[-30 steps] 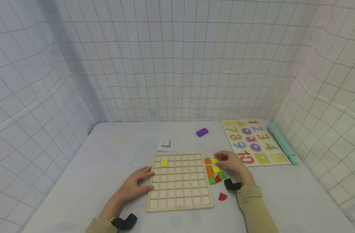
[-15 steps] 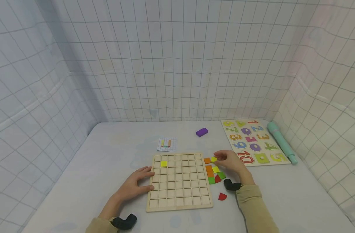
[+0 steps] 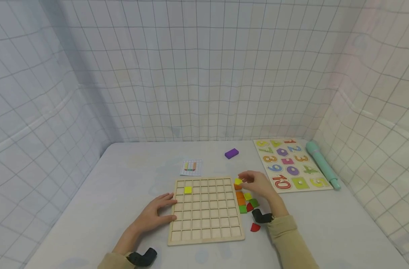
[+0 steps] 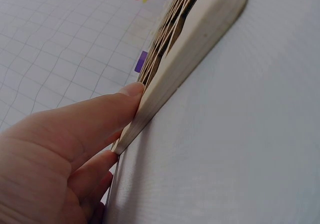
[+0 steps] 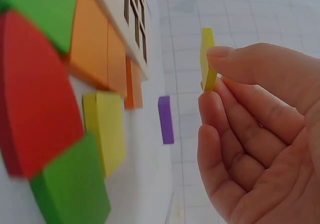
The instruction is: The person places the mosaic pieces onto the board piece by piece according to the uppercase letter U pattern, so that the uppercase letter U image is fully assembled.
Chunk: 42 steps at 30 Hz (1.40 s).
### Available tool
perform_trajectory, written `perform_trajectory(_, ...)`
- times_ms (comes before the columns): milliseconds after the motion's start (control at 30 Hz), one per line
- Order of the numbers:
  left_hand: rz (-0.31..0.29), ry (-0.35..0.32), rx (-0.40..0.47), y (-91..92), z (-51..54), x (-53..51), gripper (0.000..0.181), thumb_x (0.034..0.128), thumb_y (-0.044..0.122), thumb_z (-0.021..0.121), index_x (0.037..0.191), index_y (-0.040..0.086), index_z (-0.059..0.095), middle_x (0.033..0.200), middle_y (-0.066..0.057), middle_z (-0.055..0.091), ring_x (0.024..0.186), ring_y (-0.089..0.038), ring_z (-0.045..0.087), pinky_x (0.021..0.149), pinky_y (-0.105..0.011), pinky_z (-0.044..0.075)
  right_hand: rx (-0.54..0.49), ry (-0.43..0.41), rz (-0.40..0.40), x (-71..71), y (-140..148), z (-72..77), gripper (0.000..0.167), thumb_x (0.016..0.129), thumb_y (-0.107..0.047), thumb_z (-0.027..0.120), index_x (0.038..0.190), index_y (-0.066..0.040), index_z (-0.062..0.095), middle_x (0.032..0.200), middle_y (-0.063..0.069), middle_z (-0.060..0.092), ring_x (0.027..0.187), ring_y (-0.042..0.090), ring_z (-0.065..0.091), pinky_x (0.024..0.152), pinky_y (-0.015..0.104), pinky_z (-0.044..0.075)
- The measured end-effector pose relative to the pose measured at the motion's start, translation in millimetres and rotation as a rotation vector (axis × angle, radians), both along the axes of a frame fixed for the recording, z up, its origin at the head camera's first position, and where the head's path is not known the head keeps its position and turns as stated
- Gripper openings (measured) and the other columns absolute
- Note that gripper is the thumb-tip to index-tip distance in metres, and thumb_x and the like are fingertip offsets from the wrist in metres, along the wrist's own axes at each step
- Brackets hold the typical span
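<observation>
My right hand (image 3: pixel 259 184) pinches a yellow square tile (image 3: pixel 238 181) between thumb and fingers, just right of the wooden grid board (image 3: pixel 206 241). In the right wrist view that tile (image 5: pixel 207 59) is held up off the table, the hand (image 5: pixel 260 129) behind it. A yellow tile (image 3: pixel 188 190) lies in a cell near the board's upper left. My left hand (image 3: pixel 152 215) rests at the board's left edge with fingers spread; in the left wrist view its thumb and fingertips touch the board's side (image 4: pixel 170 84).
Right of the board lie orange tiles (image 3: pixel 241 198), a yellow tile (image 3: pixel 247 196), green tiles (image 3: pixel 243 209) and red pieces (image 3: pixel 255 227). Behind are a pattern card (image 3: pixel 191 167) and a purple block (image 3: pixel 231 153). A number puzzle (image 3: pixel 293 170) and a teal stick (image 3: pixel 323 165) lie at the right.
My right hand has lifted a yellow tile from beside the orange one and moved left toward the board. My left hand has stayed at the board's edge.
</observation>
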<state>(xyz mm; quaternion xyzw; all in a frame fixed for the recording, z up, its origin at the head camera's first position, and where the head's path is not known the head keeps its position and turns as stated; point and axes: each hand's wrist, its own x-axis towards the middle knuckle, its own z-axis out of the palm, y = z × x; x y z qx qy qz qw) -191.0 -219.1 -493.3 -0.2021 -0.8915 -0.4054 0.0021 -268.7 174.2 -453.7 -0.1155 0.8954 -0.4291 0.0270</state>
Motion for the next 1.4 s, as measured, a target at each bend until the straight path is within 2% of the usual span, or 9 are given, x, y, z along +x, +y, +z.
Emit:
perform_trajectory(167,0.010,-0.017,-0.006,0.3,-0.4,0.1,0.054,0.0769,0.039,0.076,0.123,0.012,0.063,0.142,-0.011,0.044,0.134,-0.038,0.030,0.105,-0.061,0.023,-0.036,-0.004,0.033,2.4,-16,2.3,0.034,0.081,-0.015,0.073,0.113,-0.006,0.066,0.105,0.003,0.066,0.091,0.018,0.059,0.081,0.034,0.052)
perform_trajectory(400,0.008,-0.005,-0.015,0.0,-1.5,-1.7,0.054,0.0775,0.039,0.075,0.123,0.013,0.063,0.142,-0.011,0.044,0.134,-0.038,0.030,0.105,-0.061,0.023,-0.067,0.055,0.142,6.5,-42,9.6,0.033,0.082,-0.013,0.072,0.112,-0.001,0.066,0.105,0.006,0.067,0.091,0.018,0.061,0.081,0.032,0.051)
perform_trajectory(600,0.006,-0.003,-0.014,-0.4,-0.3,-1.8,0.053,0.0778,0.039,0.075,0.123,0.013,0.063,0.142,-0.011,0.044,0.135,-0.038,0.030,0.105,-0.061,0.023,-0.088,0.063,0.229,8.0,-71,16.4,0.032,0.082,-0.012,0.072,0.111,0.000,0.066,0.105,0.008,0.067,0.092,0.020,0.062,0.082,0.032,0.052)
perform_trajectory(933,0.018,-0.031,-0.023,0.6,0.4,-2.0,0.052,0.0775,0.039,0.075,0.123,0.016,0.063,0.143,-0.010,0.044,0.135,-0.037,0.029,0.105,-0.061,0.022,-0.024,0.071,0.324,7.9,-119,7.8,0.031,0.083,-0.013,0.072,0.112,-0.001,0.066,0.104,0.004,0.066,0.091,0.018,0.060,0.080,0.027,0.050)
perform_trajectory(1167,0.016,-0.037,-0.018,0.3,0.4,-1.2,0.052,0.0779,0.040,0.075,0.123,0.017,0.063,0.143,-0.009,0.044,0.135,-0.037,0.029,0.105,-0.062,0.022,-0.005,0.019,0.324,10.6,-145,1.5,0.031,0.081,-0.014,0.074,0.110,-0.007,0.068,0.099,-0.001,0.067,0.086,0.010,0.060,0.078,0.024,0.050)
perform_trajectory(1400,0.008,-0.030,-0.015,-0.4,0.5,-2.1,0.052,0.0781,0.039,0.075,0.123,0.016,0.063,0.143,-0.009,0.044,0.135,-0.037,0.029,0.105,-0.062,0.022,0.040,-0.001,0.295,10.6,-156,-7.0,0.028,0.080,-0.019,0.076,0.106,-0.012,0.069,0.093,-0.007,0.065,0.084,0.006,0.058,0.078,0.024,0.050)
